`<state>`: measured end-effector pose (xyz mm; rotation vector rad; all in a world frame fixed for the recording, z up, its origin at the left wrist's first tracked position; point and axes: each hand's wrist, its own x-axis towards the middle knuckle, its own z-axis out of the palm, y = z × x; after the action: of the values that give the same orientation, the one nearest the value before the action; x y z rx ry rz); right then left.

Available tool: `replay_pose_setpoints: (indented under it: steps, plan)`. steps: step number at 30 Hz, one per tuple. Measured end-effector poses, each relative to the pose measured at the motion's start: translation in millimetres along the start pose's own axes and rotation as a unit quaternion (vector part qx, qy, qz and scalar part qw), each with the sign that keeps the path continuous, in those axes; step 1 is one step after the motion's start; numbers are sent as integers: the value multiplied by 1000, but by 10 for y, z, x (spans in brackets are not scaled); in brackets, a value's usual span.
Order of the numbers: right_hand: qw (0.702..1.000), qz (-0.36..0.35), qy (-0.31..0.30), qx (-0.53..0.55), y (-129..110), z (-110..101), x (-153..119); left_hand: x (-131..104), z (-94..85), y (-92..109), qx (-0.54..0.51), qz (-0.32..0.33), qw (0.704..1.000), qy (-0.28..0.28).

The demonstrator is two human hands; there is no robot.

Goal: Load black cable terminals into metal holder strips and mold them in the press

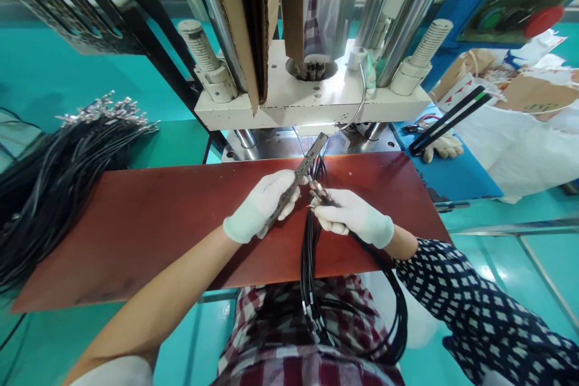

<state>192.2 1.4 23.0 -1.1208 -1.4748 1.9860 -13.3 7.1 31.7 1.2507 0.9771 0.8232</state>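
My left hand (266,202), in a white glove, is closed around a long, narrow dark grey bar (312,157) with notches along it. The bar slants up toward the machine. Close beside it, my gloved right hand (350,217) is closed on a bundle of black cables near their metal connector ends (318,189). The connectors face the bar; whether any touches it I cannot tell. From my hands the black cables (307,265) hang in a loop over the table's front edge and across my lap.
Under my hands lies a reddish-brown tabletop (172,211). A white-framed press (271,114) with steel columns stands behind it. At left is a pile of black cables (54,175). At right, a used glove (443,148) lies on a blue shelf (470,172), near a red button (543,21).
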Motion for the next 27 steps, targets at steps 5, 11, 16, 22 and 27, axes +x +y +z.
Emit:
replay_pose_setpoints:
  steps: [5, 11, 16, 22, 27]
  plan:
    - [995, 25, 35, -92, -60, 136, -18, 110, -2, -135, -115, -24, 992, -51]
    - [989, -3, 42, -143, -65, 388, 47, 55, 59, -109, -127, -5, 992, 4]
    - [989, 15, 65, -136, -7, 485, 131, -2, 95, -126, -151, -8, 986, 63]
    - [992, 55, 77, -83, 16, 573, 137, -30, 108, -158, -179, -13, 980, 90]
    - [991, 69, 86, -72, -33, 593, 161, -25, 105, -169, -189, 1, 974, 122]
